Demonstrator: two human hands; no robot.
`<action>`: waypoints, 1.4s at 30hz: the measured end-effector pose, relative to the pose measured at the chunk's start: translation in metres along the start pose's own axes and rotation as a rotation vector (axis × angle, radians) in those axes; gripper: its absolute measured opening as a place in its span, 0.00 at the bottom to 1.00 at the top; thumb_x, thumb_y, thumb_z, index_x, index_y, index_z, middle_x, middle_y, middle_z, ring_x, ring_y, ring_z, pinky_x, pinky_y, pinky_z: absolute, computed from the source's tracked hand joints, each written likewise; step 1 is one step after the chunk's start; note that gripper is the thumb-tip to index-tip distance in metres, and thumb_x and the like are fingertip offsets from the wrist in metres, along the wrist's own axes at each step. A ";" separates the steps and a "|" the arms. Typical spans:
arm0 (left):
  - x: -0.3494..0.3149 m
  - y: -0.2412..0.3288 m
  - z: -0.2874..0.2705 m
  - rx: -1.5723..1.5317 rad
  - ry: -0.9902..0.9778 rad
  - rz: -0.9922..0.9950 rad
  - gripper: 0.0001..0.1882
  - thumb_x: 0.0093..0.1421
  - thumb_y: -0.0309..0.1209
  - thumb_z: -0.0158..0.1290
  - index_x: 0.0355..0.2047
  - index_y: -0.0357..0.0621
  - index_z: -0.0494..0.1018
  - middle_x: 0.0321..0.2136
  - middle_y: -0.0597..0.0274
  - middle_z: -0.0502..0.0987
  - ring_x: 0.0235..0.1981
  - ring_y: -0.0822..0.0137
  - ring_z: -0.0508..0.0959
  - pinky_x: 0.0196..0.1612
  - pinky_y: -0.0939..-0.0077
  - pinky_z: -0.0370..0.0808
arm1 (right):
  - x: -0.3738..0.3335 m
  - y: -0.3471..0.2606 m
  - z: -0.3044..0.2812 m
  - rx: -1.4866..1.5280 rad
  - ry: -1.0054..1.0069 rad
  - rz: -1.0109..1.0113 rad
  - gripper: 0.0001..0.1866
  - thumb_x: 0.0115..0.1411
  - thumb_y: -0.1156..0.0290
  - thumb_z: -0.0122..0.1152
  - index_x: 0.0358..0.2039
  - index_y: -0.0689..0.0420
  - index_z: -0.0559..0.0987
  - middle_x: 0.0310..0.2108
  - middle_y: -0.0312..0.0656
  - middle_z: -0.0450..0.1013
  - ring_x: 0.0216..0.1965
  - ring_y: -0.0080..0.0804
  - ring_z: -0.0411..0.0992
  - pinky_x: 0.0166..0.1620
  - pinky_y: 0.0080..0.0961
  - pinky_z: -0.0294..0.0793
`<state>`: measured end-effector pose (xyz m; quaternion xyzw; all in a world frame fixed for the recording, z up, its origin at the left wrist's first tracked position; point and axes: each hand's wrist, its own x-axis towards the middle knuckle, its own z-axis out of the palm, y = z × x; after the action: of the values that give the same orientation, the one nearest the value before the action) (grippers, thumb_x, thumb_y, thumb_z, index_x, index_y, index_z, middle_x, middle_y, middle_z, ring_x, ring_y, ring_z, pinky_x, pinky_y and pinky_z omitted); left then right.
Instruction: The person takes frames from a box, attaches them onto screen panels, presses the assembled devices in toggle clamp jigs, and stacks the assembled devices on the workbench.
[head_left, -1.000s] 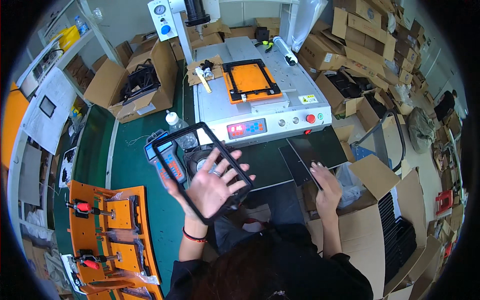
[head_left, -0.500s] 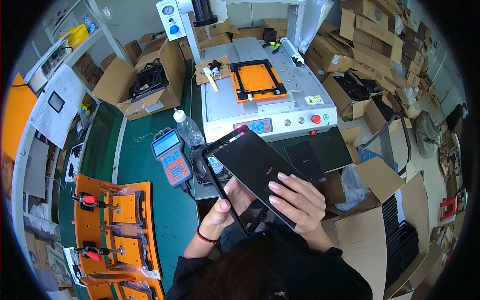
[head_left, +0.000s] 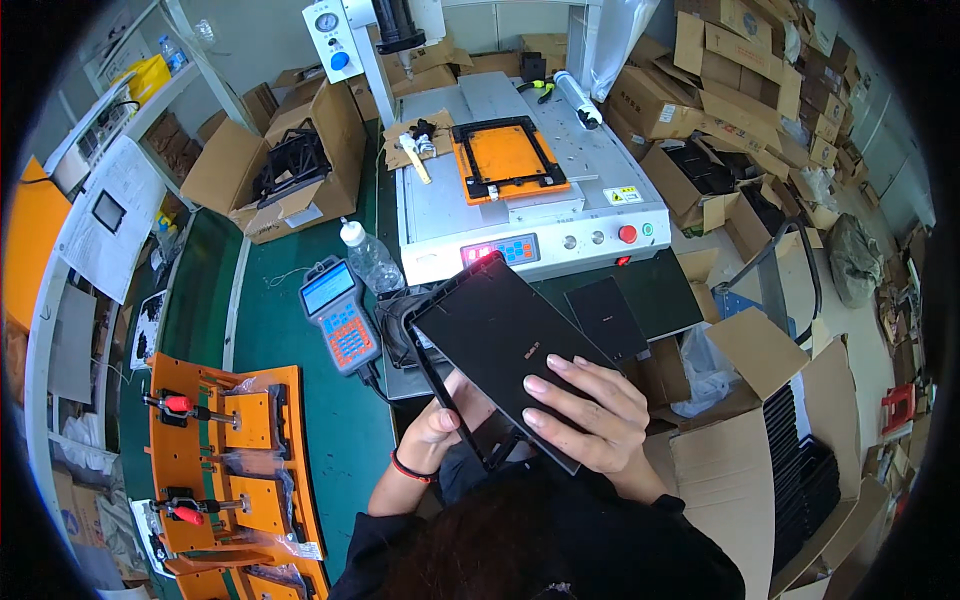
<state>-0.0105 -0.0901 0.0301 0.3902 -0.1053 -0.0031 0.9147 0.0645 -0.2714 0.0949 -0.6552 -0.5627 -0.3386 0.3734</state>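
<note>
Black panel (head_left: 490, 325) is in the centre of my view, lying tilted over the black frame (head_left: 436, 376), with its long side going from about 10 o'clock toward 4 o'clock. At the 10 o'clock end the two edges come close together, but I cannot tell if they touch; toward 6 o'clock the gap between them becomes wide.

My left hand (head_left: 432, 438) grips the frame at its 7 o'clock side, thumb closed over the bar; the other fingers are mostly hidden, so I cannot say how far they curl. My right hand (head_left: 592, 415) holds the panel from the 4 o'clock side, fingers slightly spread and flat on its face, thumb not visible.

In my judgement, it is good to match the far corners first, and only then bring the near end to the frame, slowly and evenly. The left hand should support the thin bar without twisting it. The right fingers should press lightly, better near the edge, because this smooth face may take marks.

Another panel (head_left: 606, 318) lies at 3 o'clock, and a keypad device (head_left: 342, 318) at 9 o'clock.
</note>
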 end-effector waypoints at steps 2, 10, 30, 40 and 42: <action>-0.006 -0.001 -0.001 -0.007 0.016 -0.022 0.61 0.39 0.55 0.65 0.64 0.36 0.46 0.63 0.46 0.51 0.64 0.51 0.54 0.65 0.55 0.48 | 0.002 -0.003 -0.004 -0.008 -0.008 -0.019 0.14 0.57 0.67 0.58 0.45 0.43 0.77 0.46 0.34 0.77 0.47 0.35 0.75 0.45 0.27 0.77; -0.007 -0.006 -0.002 0.041 0.016 0.001 0.62 0.40 0.63 0.61 0.65 0.39 0.45 0.63 0.48 0.51 0.63 0.49 0.56 0.64 0.52 0.53 | 0.004 -0.016 -0.008 -0.007 -0.037 -0.036 0.14 0.56 0.67 0.61 0.44 0.40 0.77 0.44 0.33 0.77 0.45 0.36 0.75 0.42 0.27 0.77; -0.001 -0.024 -0.011 -0.173 0.052 0.112 0.63 0.38 0.65 0.61 0.66 0.44 0.45 0.63 0.48 0.53 0.63 0.46 0.57 0.63 0.47 0.56 | 0.002 -0.020 0.000 -0.056 -0.082 -0.037 0.12 0.58 0.65 0.58 0.44 0.43 0.77 0.45 0.37 0.77 0.46 0.38 0.75 0.45 0.27 0.75; 0.028 -0.015 0.024 -0.330 -0.005 0.169 0.65 0.37 0.71 0.56 0.67 0.50 0.42 0.63 0.46 0.52 0.62 0.38 0.55 0.60 0.40 0.58 | 0.020 -0.017 -0.013 0.193 -0.506 0.094 0.36 0.53 0.34 0.44 0.56 0.43 0.73 0.56 0.43 0.67 0.58 0.43 0.65 0.61 0.48 0.57; 0.019 -0.019 0.016 -0.349 0.117 0.176 0.67 0.35 0.73 0.56 0.67 0.49 0.43 0.63 0.45 0.53 0.61 0.39 0.57 0.61 0.39 0.56 | 0.015 -0.006 -0.021 0.171 -0.405 0.138 0.34 0.58 0.39 0.43 0.56 0.48 0.72 0.54 0.43 0.69 0.56 0.40 0.66 0.60 0.47 0.57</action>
<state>0.0061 -0.1160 0.0311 0.2144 -0.0837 0.0812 0.9698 0.0599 -0.2824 0.1186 -0.7129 -0.6065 -0.1249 0.3291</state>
